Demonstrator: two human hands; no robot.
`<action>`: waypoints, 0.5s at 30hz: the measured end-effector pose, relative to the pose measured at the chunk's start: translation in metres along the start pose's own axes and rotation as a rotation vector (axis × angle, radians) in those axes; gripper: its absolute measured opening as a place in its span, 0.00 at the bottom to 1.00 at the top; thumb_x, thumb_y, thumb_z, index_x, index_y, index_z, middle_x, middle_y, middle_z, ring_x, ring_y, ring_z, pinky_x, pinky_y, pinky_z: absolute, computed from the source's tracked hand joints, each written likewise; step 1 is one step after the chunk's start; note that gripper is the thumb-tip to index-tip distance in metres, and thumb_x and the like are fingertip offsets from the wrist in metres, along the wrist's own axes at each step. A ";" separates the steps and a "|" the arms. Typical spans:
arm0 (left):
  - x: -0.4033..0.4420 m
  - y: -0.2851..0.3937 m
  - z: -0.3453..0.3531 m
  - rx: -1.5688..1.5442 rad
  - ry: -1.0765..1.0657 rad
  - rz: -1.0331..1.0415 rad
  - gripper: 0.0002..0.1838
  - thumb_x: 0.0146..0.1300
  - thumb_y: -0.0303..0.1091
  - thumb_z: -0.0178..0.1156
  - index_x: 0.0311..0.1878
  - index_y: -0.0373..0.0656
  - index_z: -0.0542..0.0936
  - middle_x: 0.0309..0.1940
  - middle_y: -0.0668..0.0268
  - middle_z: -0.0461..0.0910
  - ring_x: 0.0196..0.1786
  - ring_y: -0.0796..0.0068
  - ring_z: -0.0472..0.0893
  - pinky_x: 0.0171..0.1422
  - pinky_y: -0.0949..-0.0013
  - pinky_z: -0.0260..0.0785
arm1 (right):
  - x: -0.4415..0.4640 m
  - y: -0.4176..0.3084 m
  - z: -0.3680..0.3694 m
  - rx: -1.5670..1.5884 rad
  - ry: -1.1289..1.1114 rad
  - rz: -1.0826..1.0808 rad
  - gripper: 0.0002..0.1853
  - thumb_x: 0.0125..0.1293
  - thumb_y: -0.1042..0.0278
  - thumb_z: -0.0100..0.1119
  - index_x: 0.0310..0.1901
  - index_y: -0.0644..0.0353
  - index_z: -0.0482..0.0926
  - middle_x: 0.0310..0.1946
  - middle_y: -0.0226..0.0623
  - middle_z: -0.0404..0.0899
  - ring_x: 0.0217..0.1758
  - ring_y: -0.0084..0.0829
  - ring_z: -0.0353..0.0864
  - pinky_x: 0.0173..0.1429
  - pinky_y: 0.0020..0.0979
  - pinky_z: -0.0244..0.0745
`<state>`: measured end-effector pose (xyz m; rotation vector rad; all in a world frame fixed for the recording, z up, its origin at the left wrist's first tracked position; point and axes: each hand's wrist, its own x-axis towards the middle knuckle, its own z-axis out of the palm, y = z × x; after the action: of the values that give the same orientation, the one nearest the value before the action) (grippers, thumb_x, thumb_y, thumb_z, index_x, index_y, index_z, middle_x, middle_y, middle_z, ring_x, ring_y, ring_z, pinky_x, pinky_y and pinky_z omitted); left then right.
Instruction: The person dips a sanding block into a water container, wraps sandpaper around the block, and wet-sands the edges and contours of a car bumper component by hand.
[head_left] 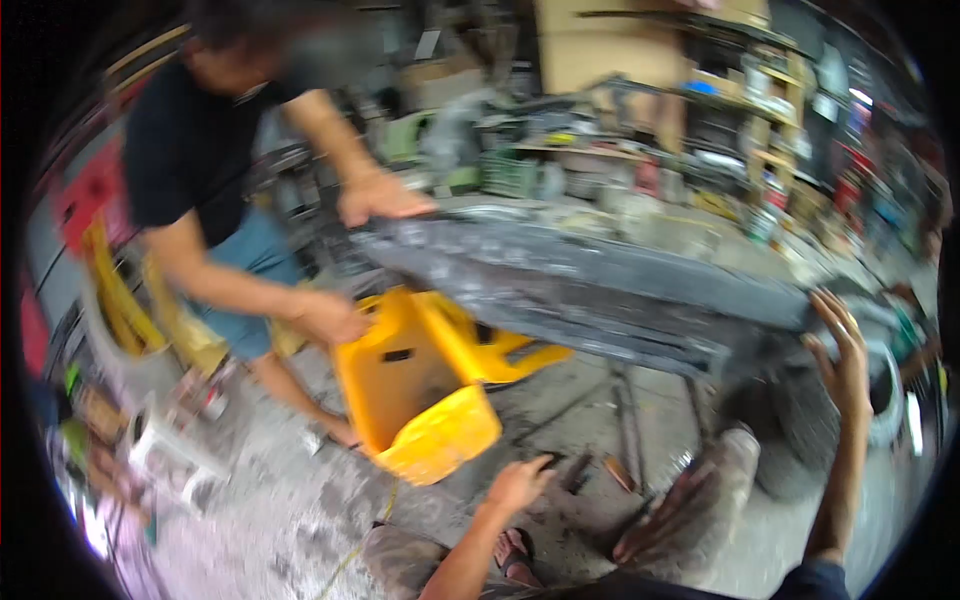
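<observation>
A long grey panel [560, 270] slants across the middle of the view on a metal stand [625, 410]. Against its right end rests my right hand [843, 345], fingers apart. My left hand [520, 487] is low in front of me, near a small dark object at its fingertips; blur hides whether it is held. Across from me a person in a dark shirt [170, 150] has one hand on the panel's left end and the other at a yellow plastic shell [400, 390], which hangs under the panel.
Tyres [805, 420] stand below the panel's right end. A white stool [165, 450] is at the left on the concrete floor. Shelves [760, 110], a green crate [508, 173] and bottles line the back. Small tools lie on the floor by my feet.
</observation>
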<state>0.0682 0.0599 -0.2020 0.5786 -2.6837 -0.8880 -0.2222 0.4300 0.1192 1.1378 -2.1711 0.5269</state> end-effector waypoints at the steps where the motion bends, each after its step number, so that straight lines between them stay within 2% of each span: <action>1: 0.000 0.016 -0.017 -0.046 -0.162 -0.162 0.24 0.71 0.52 0.59 0.66 0.54 0.80 0.45 0.45 0.86 0.51 0.41 0.84 0.58 0.48 0.76 | -0.004 0.001 -0.004 -0.023 0.036 0.019 0.28 0.64 0.67 0.68 0.67 0.59 0.77 0.69 0.45 0.75 0.76 0.48 0.69 0.79 0.47 0.63; 2: -0.003 0.013 -0.010 -0.018 -0.053 -0.075 0.22 0.70 0.49 0.61 0.62 0.51 0.83 0.44 0.44 0.86 0.49 0.42 0.85 0.55 0.49 0.77 | -0.012 0.013 -0.007 -0.012 0.074 0.008 0.28 0.65 0.65 0.69 0.67 0.59 0.77 0.69 0.44 0.76 0.75 0.47 0.70 0.78 0.47 0.64; 3: -0.001 0.017 -0.014 -0.054 -0.048 -0.059 0.20 0.68 0.46 0.64 0.58 0.48 0.85 0.41 0.44 0.86 0.46 0.42 0.85 0.52 0.51 0.77 | -0.018 0.010 -0.015 -0.026 0.088 0.064 0.29 0.66 0.63 0.69 0.68 0.58 0.76 0.69 0.43 0.76 0.75 0.47 0.71 0.79 0.47 0.63; 4: 0.003 -0.012 0.005 -0.175 -0.006 0.029 0.20 0.67 0.44 0.66 0.57 0.44 0.85 0.38 0.43 0.86 0.44 0.41 0.86 0.49 0.51 0.77 | -0.030 0.029 -0.014 -0.116 0.118 0.060 0.29 0.69 0.60 0.67 0.70 0.57 0.74 0.70 0.42 0.74 0.76 0.46 0.69 0.80 0.47 0.61; 6: 0.008 -0.012 0.006 -0.064 0.003 0.118 0.20 0.67 0.44 0.65 0.56 0.40 0.85 0.39 0.42 0.86 0.44 0.41 0.86 0.50 0.51 0.78 | -0.043 0.048 -0.018 -0.135 0.164 0.100 0.29 0.72 0.58 0.63 0.72 0.57 0.72 0.72 0.43 0.72 0.78 0.46 0.66 0.81 0.45 0.58; 10: 0.006 -0.004 0.000 -0.007 -0.049 0.034 0.21 0.67 0.42 0.64 0.56 0.37 0.84 0.39 0.41 0.85 0.43 0.40 0.86 0.50 0.51 0.78 | -0.060 0.099 -0.016 -0.053 0.215 0.230 0.28 0.76 0.58 0.57 0.73 0.59 0.69 0.75 0.46 0.68 0.81 0.47 0.62 0.82 0.42 0.56; 13: 0.009 0.007 0.001 0.039 -0.064 0.042 0.21 0.67 0.42 0.65 0.56 0.37 0.84 0.41 0.41 0.86 0.44 0.39 0.85 0.51 0.52 0.79 | -0.062 0.145 -0.014 -0.111 0.293 0.277 0.26 0.79 0.57 0.52 0.72 0.63 0.71 0.74 0.48 0.69 0.81 0.47 0.61 0.81 0.42 0.56; 15: 0.005 -0.001 0.000 -0.014 -0.046 0.048 0.21 0.67 0.43 0.65 0.56 0.38 0.84 0.41 0.42 0.86 0.45 0.40 0.85 0.51 0.51 0.78 | -0.060 0.156 -0.016 -0.057 0.264 0.348 0.26 0.81 0.54 0.47 0.70 0.65 0.72 0.73 0.49 0.70 0.81 0.48 0.61 0.81 0.42 0.55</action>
<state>0.0641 0.0572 -0.2023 0.4947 -2.7184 -0.9170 -0.3205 0.5602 0.0801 0.6193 -2.1403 0.7171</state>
